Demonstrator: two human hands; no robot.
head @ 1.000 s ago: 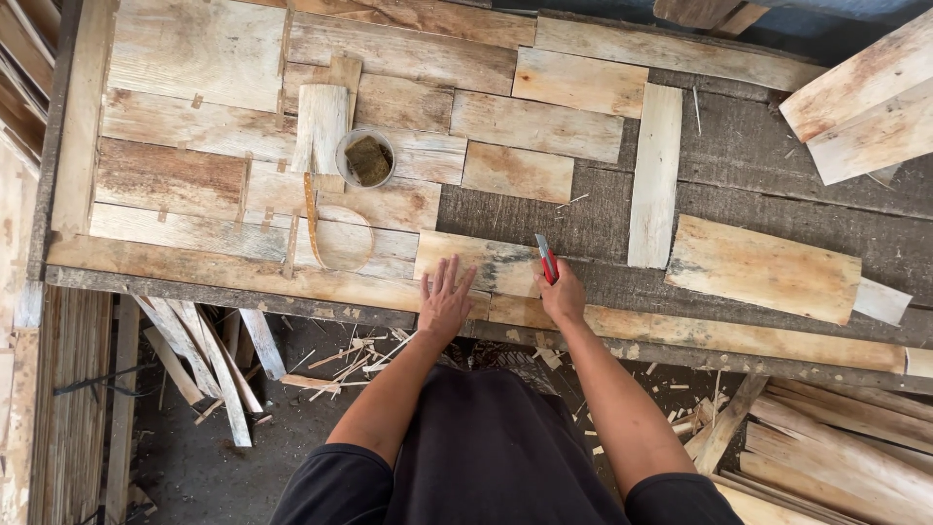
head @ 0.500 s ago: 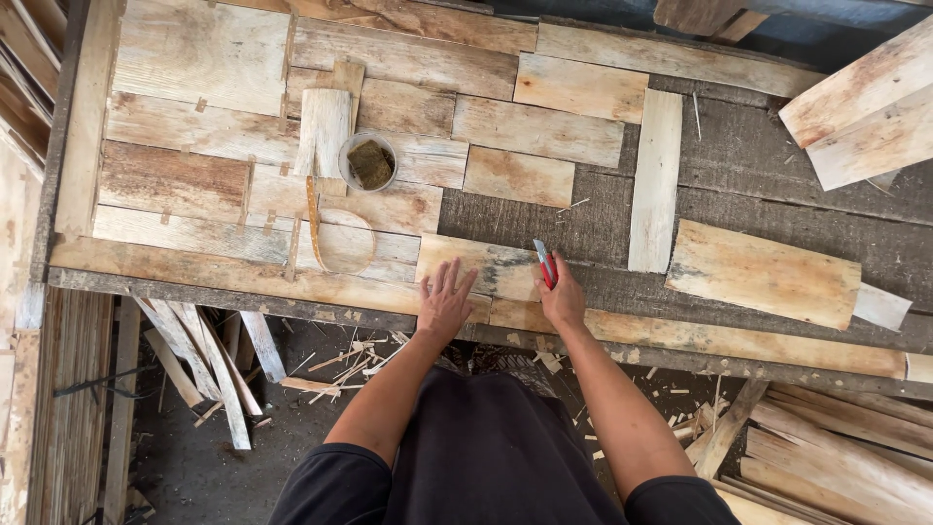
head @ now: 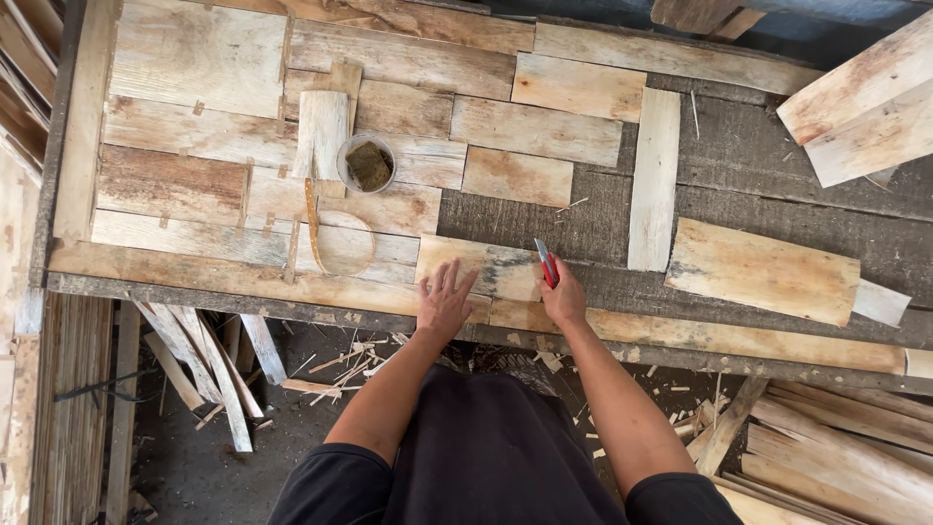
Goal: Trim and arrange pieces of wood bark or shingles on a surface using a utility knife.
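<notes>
Thin wood piece lying at bench front edge; left hand pressing it flat, fingers spread; right hand gripping red knife at piece's rt end. Judging: keep piece pinned, blade cutting away frm fingers

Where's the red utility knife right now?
Head view, centre: the red utility knife is in the right hand, at the right end of the wood piece under the left hand.
</notes>
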